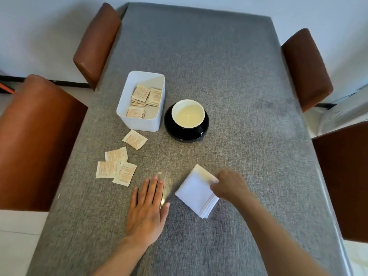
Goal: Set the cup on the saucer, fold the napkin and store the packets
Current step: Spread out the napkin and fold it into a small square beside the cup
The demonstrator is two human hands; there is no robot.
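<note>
— Resting flat on the grey cloth-covered worktop, the left hand has its fingers spread and released, holding nothing. Do you see that?

— I do. And the right hand?

— It sits at the right edge of the white napkin, knuckles up, fingers curled in on the cloth at its edge. It looks like a pinch on the top layers, though the fingertips themselves are hidden under the hand.

— How does the napkin lie?

— Folded into a small square, turned like a diamond, with the stacked layers showing along its near right edge. It is on the worktop just right of the left hand, not touching it.

— The cup?

— The cup, black outside and cream inside, stands upright on the black saucer, handle toward us. They sit at the middle of the worktop, just beside the white box.

— And the packets?

— Several beige packets lie inside the white box. Four more are loose on the cloth to the near left of it: one packet just in front of the box, then a cluster of three packets nearer the left hand, overlapping each other.

— Anything around the table?

— Brown padded chairs: two chairs on the left side, two more on the right, pushed up to the edges.
</note>
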